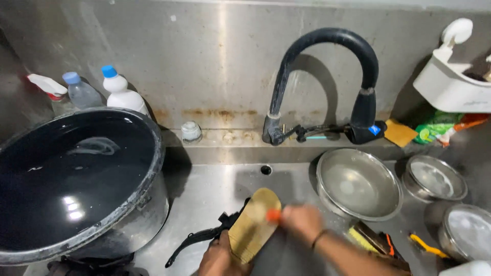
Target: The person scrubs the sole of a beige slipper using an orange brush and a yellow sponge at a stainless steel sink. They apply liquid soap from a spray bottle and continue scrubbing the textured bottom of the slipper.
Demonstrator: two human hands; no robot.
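My left hand (219,258) grips a sandal (253,225) at its lower end, sole turned up, tan and ridged, with black straps (202,236) hanging to the left. My right hand (303,221), blurred by motion, is shut on a small brush with an orange handle (273,215) pressed against the upper right of the sole. Both hands are low in the steel sink (209,186), in front of the black curved faucet (327,82).
A large dark pot of water (71,179) fills the left. Three steel bowls (358,181) (434,178) (468,230) sit right. Another sandal (376,240) and a yellow tool (424,245) lie beside my right forearm. Bottles (120,92) stand at the back left, a white holder (450,76) hangs right.
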